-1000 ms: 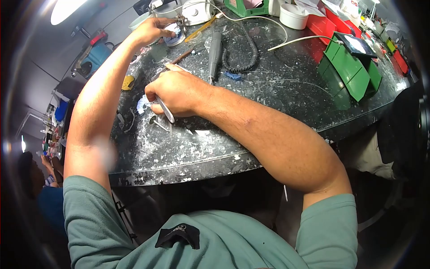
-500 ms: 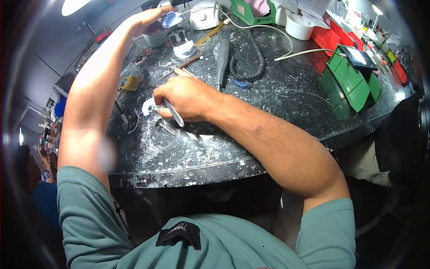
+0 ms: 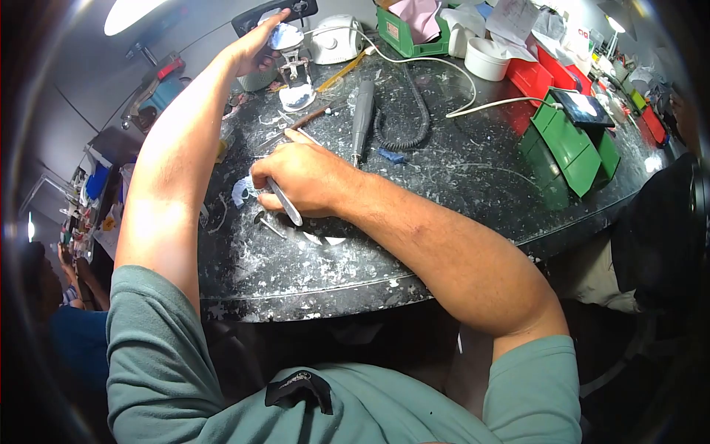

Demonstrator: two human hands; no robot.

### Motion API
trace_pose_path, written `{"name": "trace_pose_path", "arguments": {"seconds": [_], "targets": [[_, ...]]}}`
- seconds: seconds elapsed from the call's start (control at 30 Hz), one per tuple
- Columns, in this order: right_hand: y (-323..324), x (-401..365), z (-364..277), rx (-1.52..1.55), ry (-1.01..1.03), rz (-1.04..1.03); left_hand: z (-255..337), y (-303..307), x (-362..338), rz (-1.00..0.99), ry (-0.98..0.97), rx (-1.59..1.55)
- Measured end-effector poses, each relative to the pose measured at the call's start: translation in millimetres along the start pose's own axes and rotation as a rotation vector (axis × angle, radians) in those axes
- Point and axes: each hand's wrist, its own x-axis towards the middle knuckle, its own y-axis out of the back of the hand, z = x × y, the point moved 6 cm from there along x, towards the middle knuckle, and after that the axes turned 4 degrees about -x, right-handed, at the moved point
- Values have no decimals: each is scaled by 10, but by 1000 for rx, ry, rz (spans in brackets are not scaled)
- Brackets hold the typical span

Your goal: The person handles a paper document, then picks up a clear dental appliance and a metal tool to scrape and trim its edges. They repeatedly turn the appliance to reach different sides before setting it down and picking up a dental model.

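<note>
At the far side of the bench, my left hand (image 3: pixel 255 53) is closed on the upper part of a dental articulator (image 3: pixel 296 68), which is swung open. A bluish-white plaster cast (image 3: pixel 285 35) is on its raised arm, and another white cast (image 3: pixel 296 97) sits at its base on the bench. Nearer to me, my right hand (image 3: pixel 299 174) is closed round a metal-handled tool (image 3: pixel 285 203); its working end is hidden. A pale, curved arch-shaped piece (image 3: pixel 242 192) lies just left of my right fingertips.
A grey handpiece (image 3: pixel 362 118) with a coiled cord (image 3: pixel 425 126) lies right of my right hand. Behind are a white control box (image 3: pixel 336 41), a green bin (image 3: pixel 407 37) and a white tub (image 3: pixel 486 59). A phone (image 3: pixel 583 108) rests on another green bin (image 3: pixel 569 152). People are at both sides.
My left hand has raised the articulator's upper part, and its metal frame now shows more plainly above the lower cast. My right hand keeps its hold on the tool. The view has shifted slightly.
</note>
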Motion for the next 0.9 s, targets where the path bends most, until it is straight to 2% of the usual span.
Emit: {"name": "trace_pose_path", "arguments": {"seconds": [0.13,0.27,0.67,0.9], "targets": [[10,-6,-10,-16,-3,15,-169,104,176,26,-113,-186],[7,-1,2,3,-11,-8,-235,90,164,83,-164,-147],[27,-7,-8,15,-21,-12,-127,54,108,284,-69,-113],[21,1,-17,25,-12,-24,-85,81,136,294,-22,-103]]}}
